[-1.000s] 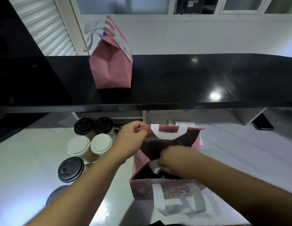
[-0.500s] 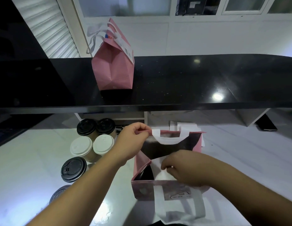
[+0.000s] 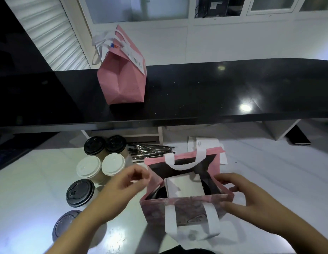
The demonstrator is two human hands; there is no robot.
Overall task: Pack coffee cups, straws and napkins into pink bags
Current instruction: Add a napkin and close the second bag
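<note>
An open pink bag (image 3: pixel 188 208) with white handles stands on the white table in front of me. Inside it lie a white napkin (image 3: pixel 184 187) and a dark cup lid (image 3: pixel 159 194). My left hand (image 3: pixel 128 182) hovers just left of the bag's rim, fingers loosely curled and holding nothing. My right hand (image 3: pixel 240 198) is at the bag's right front corner with thumb and fingers spread around it. Several lidded coffee cups (image 3: pixel 101 165) stand to the left, wrapped straws (image 3: pixel 150 150) behind them, and white napkins (image 3: pixel 205 143) behind the bag.
A folded-shut pink bag (image 3: pixel 122 79) stands on the raised black counter (image 3: pixel 214 92) behind the table. A dark flat object (image 3: pixel 298 138) lies at the far right under the counter's edge. White table surface stretches to the right of the bag.
My left hand let go of the bag's back rim and dropped to its left side. My right hand left the napkin inside and moved out to the right corner.
</note>
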